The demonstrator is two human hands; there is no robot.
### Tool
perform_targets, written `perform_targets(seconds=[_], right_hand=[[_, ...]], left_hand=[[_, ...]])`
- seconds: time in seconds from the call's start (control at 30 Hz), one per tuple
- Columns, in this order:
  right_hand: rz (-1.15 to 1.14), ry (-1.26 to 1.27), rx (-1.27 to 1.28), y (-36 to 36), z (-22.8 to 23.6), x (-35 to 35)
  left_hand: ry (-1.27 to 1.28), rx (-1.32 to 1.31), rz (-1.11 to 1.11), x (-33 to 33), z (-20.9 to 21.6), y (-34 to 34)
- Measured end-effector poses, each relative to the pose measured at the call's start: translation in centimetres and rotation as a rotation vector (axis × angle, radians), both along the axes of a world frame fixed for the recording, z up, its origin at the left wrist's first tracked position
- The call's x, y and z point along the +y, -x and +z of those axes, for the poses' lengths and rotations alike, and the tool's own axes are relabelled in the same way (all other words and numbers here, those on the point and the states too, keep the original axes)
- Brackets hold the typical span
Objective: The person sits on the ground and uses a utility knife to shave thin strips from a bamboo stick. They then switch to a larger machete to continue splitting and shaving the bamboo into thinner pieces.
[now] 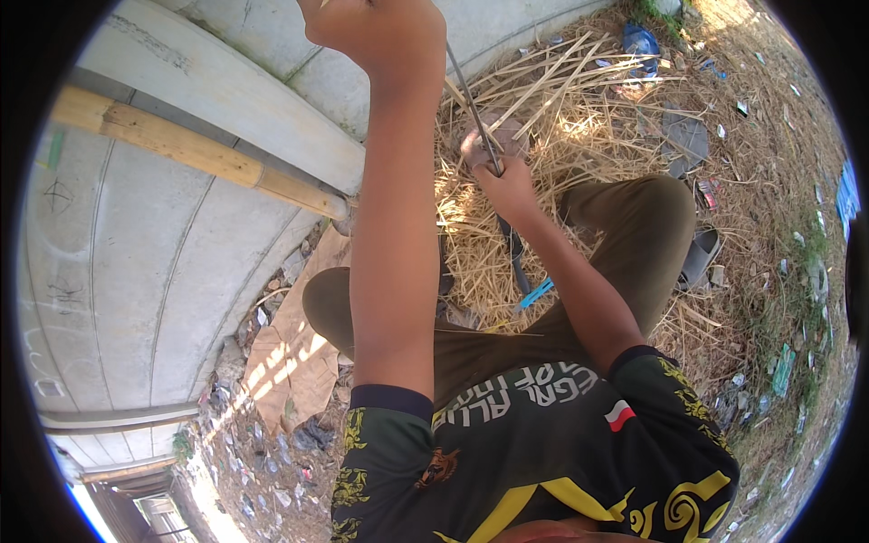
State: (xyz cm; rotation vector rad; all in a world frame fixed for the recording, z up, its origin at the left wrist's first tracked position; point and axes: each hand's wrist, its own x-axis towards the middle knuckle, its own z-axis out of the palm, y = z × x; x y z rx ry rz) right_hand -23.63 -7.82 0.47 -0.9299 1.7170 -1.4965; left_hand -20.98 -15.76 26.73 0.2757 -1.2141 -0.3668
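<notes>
My left hand (385,32) is raised at the top edge, which cuts part of it off. Its fingers are curled, with a small pale bit showing at them that I cannot make out. Lower and to the right, my right hand (509,187) is closed around a long, thin, dark blade-like tool (470,101). This tool slants from the right fist up toward my left wrist, where its far end passes out of sight. Behind the right fist lies a rounded pinkish-brown stone or block (507,134) among pale split strips (579,68).
Grey concrete panels (136,271) and a bamboo pole (181,140) stand on the left. Straw-like shavings (480,281) cover the ground between my legs. A bright blue piece (536,293), flattened cardboard (294,362), a dark sandal (700,258) and a blue bag (640,45) lie around.
</notes>
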Motion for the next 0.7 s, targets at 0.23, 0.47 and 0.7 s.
perform_targets(seconds=[0.23,0.47,0.7], right_hand=[[-0.003,0.016,-0.054,-2.6,-0.2,0.7],[-0.064,-0.367,-0.107,-1.3,-9.6,-2.1],[-0.02,-0.214,0.119,-2.3,-4.7,-1.5]], left_hand=[[-0.046,0.014,0.265,-1.5,0.3,-0.2],[-0.239,-0.038,0.088,-2.1,1.4,-3.0],[-0.283,-0.024,0.222,-4.9,1.2,-6.3]])
